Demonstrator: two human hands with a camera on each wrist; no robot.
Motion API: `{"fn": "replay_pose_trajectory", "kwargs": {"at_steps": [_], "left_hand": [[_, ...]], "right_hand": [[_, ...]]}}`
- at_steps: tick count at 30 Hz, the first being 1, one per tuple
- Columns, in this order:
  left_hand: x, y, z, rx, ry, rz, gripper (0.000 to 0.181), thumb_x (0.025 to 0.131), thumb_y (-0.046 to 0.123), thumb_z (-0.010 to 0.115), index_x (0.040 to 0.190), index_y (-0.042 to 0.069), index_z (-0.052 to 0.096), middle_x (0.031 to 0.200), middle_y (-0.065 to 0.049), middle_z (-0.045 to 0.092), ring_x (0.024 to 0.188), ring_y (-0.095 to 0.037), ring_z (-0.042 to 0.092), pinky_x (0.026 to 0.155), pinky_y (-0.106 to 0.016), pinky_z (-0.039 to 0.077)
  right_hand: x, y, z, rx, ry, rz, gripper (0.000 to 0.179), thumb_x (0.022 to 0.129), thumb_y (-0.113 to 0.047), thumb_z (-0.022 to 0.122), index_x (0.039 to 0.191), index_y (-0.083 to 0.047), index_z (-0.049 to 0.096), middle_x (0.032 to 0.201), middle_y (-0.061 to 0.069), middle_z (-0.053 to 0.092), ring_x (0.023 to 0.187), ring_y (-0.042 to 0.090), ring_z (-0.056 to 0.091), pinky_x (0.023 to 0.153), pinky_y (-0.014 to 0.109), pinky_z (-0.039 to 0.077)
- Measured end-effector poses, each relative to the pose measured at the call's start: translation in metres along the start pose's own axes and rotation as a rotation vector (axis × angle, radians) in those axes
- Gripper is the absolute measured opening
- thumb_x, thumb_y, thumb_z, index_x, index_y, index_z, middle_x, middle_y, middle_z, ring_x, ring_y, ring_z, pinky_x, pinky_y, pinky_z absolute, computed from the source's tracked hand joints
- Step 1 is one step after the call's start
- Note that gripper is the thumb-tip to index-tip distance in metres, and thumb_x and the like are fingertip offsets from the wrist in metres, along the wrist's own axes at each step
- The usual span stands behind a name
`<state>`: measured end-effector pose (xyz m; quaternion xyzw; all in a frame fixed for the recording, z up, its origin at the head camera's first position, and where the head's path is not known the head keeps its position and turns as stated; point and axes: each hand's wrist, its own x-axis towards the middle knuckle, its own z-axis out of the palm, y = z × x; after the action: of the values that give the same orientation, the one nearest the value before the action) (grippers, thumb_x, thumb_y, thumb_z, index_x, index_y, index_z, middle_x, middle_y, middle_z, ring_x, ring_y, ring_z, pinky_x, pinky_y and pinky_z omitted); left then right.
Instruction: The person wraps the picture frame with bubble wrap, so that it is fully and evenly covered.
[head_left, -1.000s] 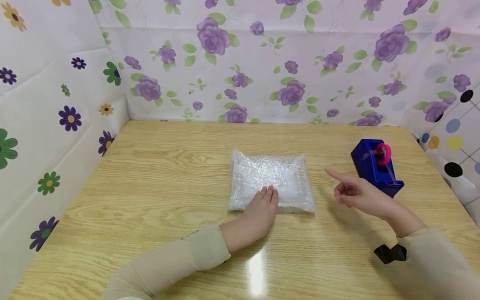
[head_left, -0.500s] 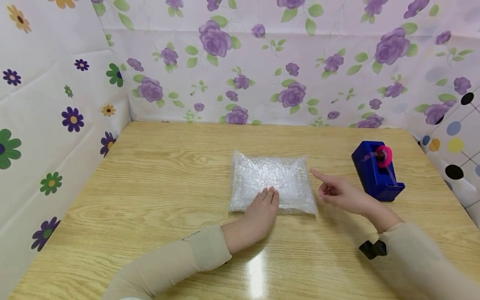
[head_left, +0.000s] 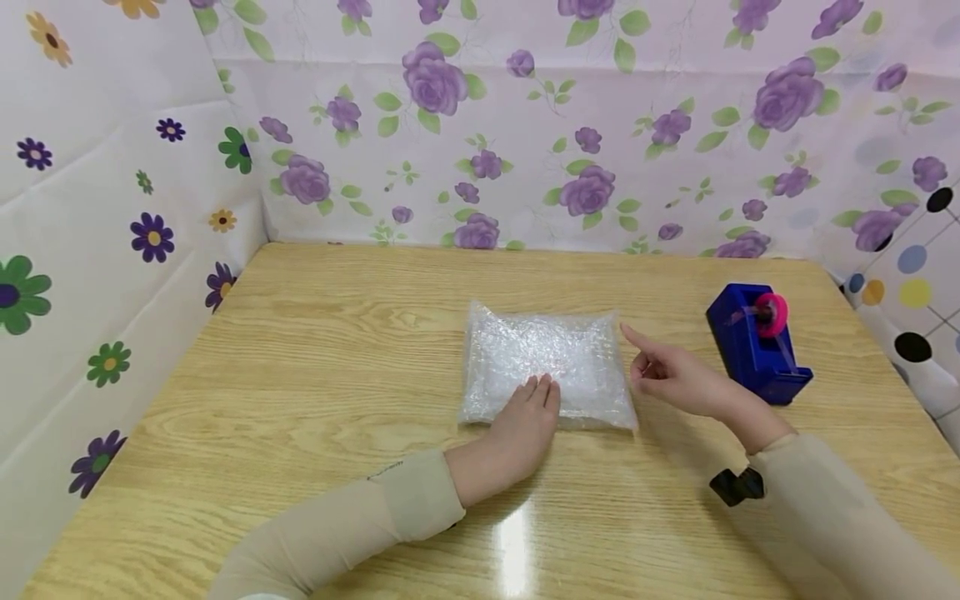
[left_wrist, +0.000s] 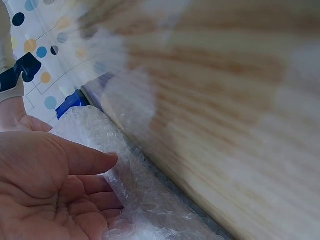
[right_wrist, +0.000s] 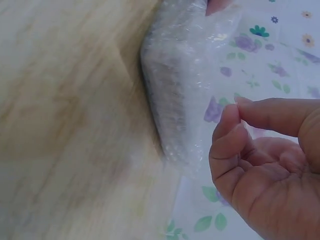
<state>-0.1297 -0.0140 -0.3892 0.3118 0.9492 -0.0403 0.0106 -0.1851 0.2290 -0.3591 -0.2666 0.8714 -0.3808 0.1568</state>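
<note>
A flat package in clear bubble wrap (head_left: 551, 346) lies on the table. My left hand (head_left: 521, 425) rests on its near edge with straight fingers, and the left wrist view shows the thumb (left_wrist: 92, 160) against the wrap. Just off the package's right side is my right hand (head_left: 682, 375), its index finger pointing forward and its other fingers curled. In the right wrist view, the thumb (right_wrist: 275, 112) meets a curled fingertip; whether anything thin and clear is between them cannot be seen. To the right stands a blue tape dispenser (head_left: 753, 354) with a pink-cored roll (head_left: 772, 315).
The wood-grain table (head_left: 337, 333) runs back to a purple-flowered cloth (head_left: 450, 142). Another patterned cloth (head_left: 120, 275) hangs at the left, and a dotted one (head_left: 911, 321) at the right. A black wrist mount (head_left: 737, 486) sits under the right cuff.
My right hand has moved left, away from the tape dispenser to the package's right side. My left hand has stayed on the bubble wrap. The view has shifted slightly.
</note>
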Motion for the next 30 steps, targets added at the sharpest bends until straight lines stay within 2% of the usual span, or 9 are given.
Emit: {"fn": "replay_pose_trajectory", "kwargs": {"at_steps": [3,5,8,12,17,24,30], "left_hand": [[0.001,0.0,0.001,-0.001,-0.003,0.0,0.039,0.097,0.001,0.043,0.136,-0.006,0.045,0.14,-0.021,0.048,0.129,-0.03,0.049,0.108,-0.034,0.04],[0.001,0.0,0.002,0.006,0.001,0.005,0.039,0.097,0.001,0.044,0.135,-0.006,0.045,0.139,-0.021,0.048,0.128,-0.03,0.049,0.107,-0.034,0.041],[0.001,-0.001,0.002,0.018,-0.003,0.011,0.04,0.097,0.001,0.044,0.136,-0.006,0.045,0.14,-0.021,0.048,0.128,-0.03,0.049,0.107,-0.034,0.041],[0.001,-0.001,0.001,0.011,-0.015,0.008,0.04,0.097,0.001,0.044,0.136,-0.006,0.044,0.141,-0.021,0.047,0.13,-0.03,0.047,0.108,-0.034,0.04],[0.001,-0.001,0.002,0.002,-0.003,0.006,0.039,0.097,0.0,0.043,0.135,-0.006,0.045,0.14,-0.021,0.048,0.129,-0.03,0.048,0.107,-0.034,0.041],[0.001,-0.001,0.004,-0.007,0.01,0.005,0.039,0.096,0.0,0.043,0.135,-0.006,0.046,0.139,-0.021,0.049,0.128,-0.031,0.049,0.107,-0.035,0.041],[0.002,-0.001,0.004,-0.003,0.001,-0.007,0.041,0.096,0.001,0.042,0.136,-0.005,0.045,0.141,-0.02,0.048,0.129,-0.03,0.048,0.108,-0.034,0.04]], "right_hand": [[0.005,-0.002,-0.001,0.004,0.008,-0.006,0.085,0.087,0.01,0.057,0.151,0.002,0.001,0.087,0.01,0.061,0.071,0.007,0.052,0.063,0.02,0.047],[0.008,-0.003,-0.001,0.007,0.014,-0.004,0.085,0.086,0.011,0.057,0.15,0.006,0.002,0.087,0.011,0.063,0.073,0.007,0.055,0.066,0.02,0.049],[0.014,-0.007,-0.001,0.026,0.02,0.033,0.068,0.087,0.009,0.058,0.143,0.012,0.019,0.088,0.011,0.063,0.075,0.009,0.056,0.066,0.02,0.05],[0.022,-0.012,-0.002,0.05,0.039,0.077,0.036,0.088,0.007,0.059,0.12,0.014,0.045,0.087,0.012,0.062,0.076,0.011,0.057,0.066,0.02,0.051],[0.032,-0.014,-0.002,0.033,0.053,0.103,0.017,0.086,0.003,0.063,0.102,0.008,0.059,0.086,0.01,0.062,0.075,0.012,0.057,0.064,0.02,0.051],[0.045,-0.016,-0.003,0.091,0.003,0.152,0.018,0.088,-0.002,0.063,0.103,0.007,0.06,0.087,0.009,0.063,0.076,0.012,0.059,0.066,0.022,0.053],[0.058,-0.018,-0.003,0.101,-0.023,0.173,0.017,0.09,-0.008,0.062,0.101,0.004,0.065,0.085,0.009,0.065,0.074,0.015,0.055,0.064,0.029,0.05]]}}
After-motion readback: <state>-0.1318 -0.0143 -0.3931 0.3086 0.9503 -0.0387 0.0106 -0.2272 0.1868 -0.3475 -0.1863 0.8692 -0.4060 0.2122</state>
